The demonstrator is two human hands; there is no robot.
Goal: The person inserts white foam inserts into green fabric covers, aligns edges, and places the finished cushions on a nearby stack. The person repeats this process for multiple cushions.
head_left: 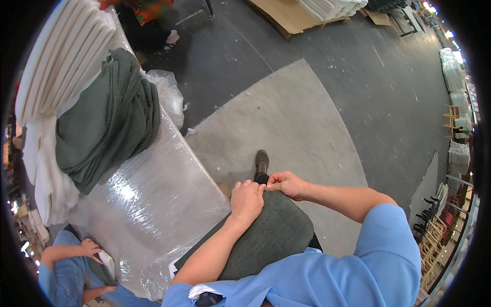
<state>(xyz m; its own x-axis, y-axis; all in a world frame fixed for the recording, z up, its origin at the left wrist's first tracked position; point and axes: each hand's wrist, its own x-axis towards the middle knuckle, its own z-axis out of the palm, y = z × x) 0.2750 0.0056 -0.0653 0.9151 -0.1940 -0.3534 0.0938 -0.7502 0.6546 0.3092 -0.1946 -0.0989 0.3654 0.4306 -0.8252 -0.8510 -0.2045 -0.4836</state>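
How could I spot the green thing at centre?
Find the plastic-covered table. At its right edge, the left hand and right hand meet at a dark green cushion-like piece. Unlike the draped green cloth on the table, it looks smooth and taut.

Head-worn left fisheye, looking down, near the fingers (276,177)

The fabric piece (281,230) and cloth pile (110,120) are dark grey-green, the shirt (386,245) light blue.
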